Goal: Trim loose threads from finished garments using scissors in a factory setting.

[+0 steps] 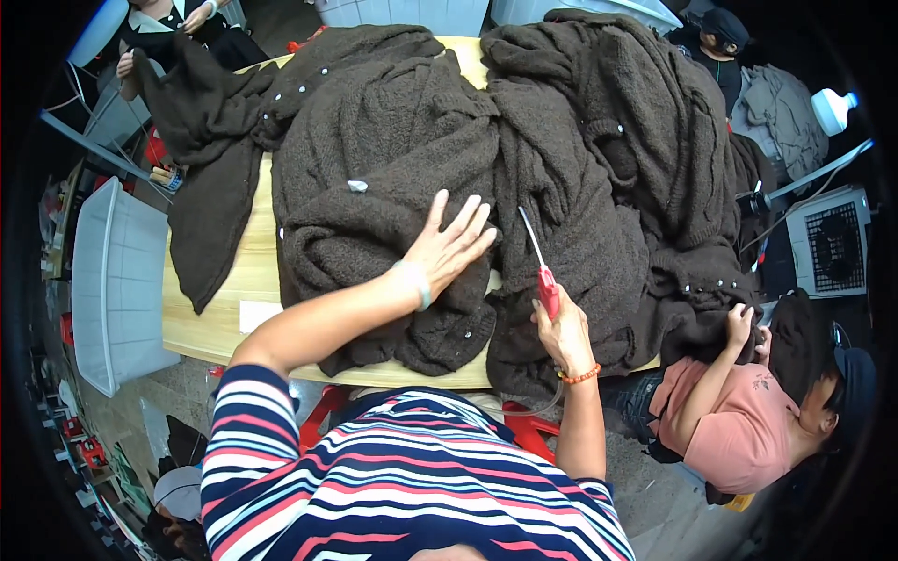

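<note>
While the left hand [449,245] is laid flat with its fingers spread on a heap of dark brown knitted garments [393,187], a thin metal tool with a red handle [540,271] is clasped in the right hand [564,332], whose fingers are closed around the handle. The tool's blade is pointed up and away, over the fold between the left heap and a second brown heap [599,159]. Both heaps are spread across a pale wooden table [238,271], and small light buttons can be seen along some knit edges. A white plastic crate [117,280] is seen left of the table. At the right edge, another piece of brown knit is held by a seated person in a pink top [730,430].
</note>
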Action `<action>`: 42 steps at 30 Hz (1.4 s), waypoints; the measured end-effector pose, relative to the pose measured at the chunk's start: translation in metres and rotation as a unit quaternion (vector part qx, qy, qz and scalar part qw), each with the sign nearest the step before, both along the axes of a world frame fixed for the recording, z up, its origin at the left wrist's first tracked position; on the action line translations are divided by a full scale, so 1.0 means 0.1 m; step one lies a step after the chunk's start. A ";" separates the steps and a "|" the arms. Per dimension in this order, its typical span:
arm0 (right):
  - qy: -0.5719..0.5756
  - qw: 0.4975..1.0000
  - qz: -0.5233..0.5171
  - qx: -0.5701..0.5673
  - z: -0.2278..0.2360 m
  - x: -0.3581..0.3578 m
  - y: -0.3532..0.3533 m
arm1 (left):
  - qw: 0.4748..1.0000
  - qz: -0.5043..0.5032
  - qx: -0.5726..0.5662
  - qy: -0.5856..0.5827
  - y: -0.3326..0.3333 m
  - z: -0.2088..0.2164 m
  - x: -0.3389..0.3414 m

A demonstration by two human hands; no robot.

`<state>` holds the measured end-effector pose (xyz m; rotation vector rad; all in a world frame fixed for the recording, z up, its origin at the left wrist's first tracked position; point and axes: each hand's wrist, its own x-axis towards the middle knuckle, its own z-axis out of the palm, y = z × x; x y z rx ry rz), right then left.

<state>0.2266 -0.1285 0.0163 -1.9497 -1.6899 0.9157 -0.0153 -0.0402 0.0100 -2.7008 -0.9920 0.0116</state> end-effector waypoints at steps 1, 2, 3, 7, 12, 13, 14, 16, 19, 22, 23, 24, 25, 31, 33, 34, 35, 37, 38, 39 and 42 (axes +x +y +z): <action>0.023 0.999 -0.018 -0.013 0.04 0.03 -0.01 | 0.999 -0.017 0.042 0.012 0.16 -0.16 0.00; 0.009 1.000 -0.015 -0.008 0.04 0.08 -0.03 | 0.992 0.049 -0.116 0.002 0.37 -0.22 0.05; 0.010 1.000 -0.018 -0.010 0.04 0.15 -0.06 | 0.956 0.110 -0.273 -0.007 0.62 -0.26 0.10; 0.016 0.997 -0.071 0.022 0.11 0.34 -0.18 | 0.921 0.138 -0.074 -0.357 1.78 0.46 -0.28; 0.008 0.999 -0.033 0.041 0.02 0.38 -0.04 | 0.786 0.431 0.217 -0.387 2.77 0.95 -1.56; 0.010 0.998 -0.042 0.038 -0.01 0.40 -0.02 | 0.787 0.372 0.223 -0.439 2.53 0.98 -1.32; 0.003 0.999 -0.032 0.043 -0.03 0.39 0.01 | 0.813 0.292 0.248 -0.439 2.27 0.96 -1.18; -0.010 0.999 -0.019 0.042 -0.07 0.35 0.07 | 0.882 0.092 0.166 -0.431 1.57 0.86 -0.76; -0.019 0.999 0.007 0.039 -0.10 0.28 0.18 | 0.956 0.062 -0.110 -0.266 0.52 0.38 -0.33; 0.002 0.999 0.032 0.029 -0.07 0.14 0.28 | 0.968 0.130 -0.189 -0.105 0.22 -0.23 -0.26; 0.004 0.999 0.049 0.021 -0.04 0.10 0.30 | 0.967 0.152 -0.186 -0.078 0.28 -0.35 -0.28; 0.003 0.997 0.071 -0.005 0.00 0.06 0.29 | 0.973 0.126 -0.174 -0.084 0.34 -0.52 -0.42; -0.007 0.993 0.116 0.001 0.01 0.04 0.26 | 0.978 0.097 -0.164 -0.090 0.37 -0.58 -0.55; -0.039 0.940 0.320 -0.112 0.13 -0.22 -0.10 | 0.983 0.019 -0.181 0.003 -0.04 -0.72 -0.80; -0.015 0.931 0.349 -0.101 0.13 -0.32 -0.16 | 0.991 0.009 -0.129 0.044 -0.19 -0.82 -0.79; -0.018 0.934 0.340 -0.105 0.15 -0.34 -0.14 | 0.993 0.012 -0.116 0.036 -0.25 -0.83 -0.81; -0.020 0.937 0.332 -0.108 0.18 -0.35 -0.12 | 0.993 0.013 -0.116 0.036 -0.31 -0.82 -0.84; -0.038 0.955 0.286 -0.068 0.14 -0.35 -0.15 | 0.985 0.038 -0.166 0.002 -0.47 -0.71 -0.91; -0.032 0.947 0.314 -0.050 0.11 -0.34 -0.19 | 0.984 0.038 -0.172 -0.001 -0.56 -0.71 -0.98; -0.021 0.933 0.351 -0.074 0.16 -0.39 -0.19 | 0.985 0.036 -0.171 0.001 -0.62 -0.69 -1.05; -0.003 0.935 0.351 -0.055 0.23 -0.48 -0.20 | 0.985 0.059 -0.119 -0.110 -0.69 -0.63 -1.21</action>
